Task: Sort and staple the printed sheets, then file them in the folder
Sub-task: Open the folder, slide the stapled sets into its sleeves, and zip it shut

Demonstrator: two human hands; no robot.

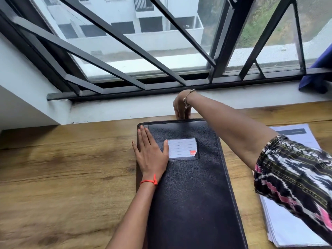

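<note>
Folder, black, closed, mid wooden worktop, near end cut off, printed sheets stacked toward the worktop's right edge, partly hidden by a sleeve, left hand flat on the cover, fingers straight, right hand at the folder's far edge, fingertips hidden, grip unclear

A wood-grain bench fills the lower half of the frame before me, running up to a white sill across the middle. Above it, a black metal window grille slants across the glass. Outside, a pale multi-storey building stands at upper centre and a green slope at upper right. A blue cloth hangs at the right edge.
</note>
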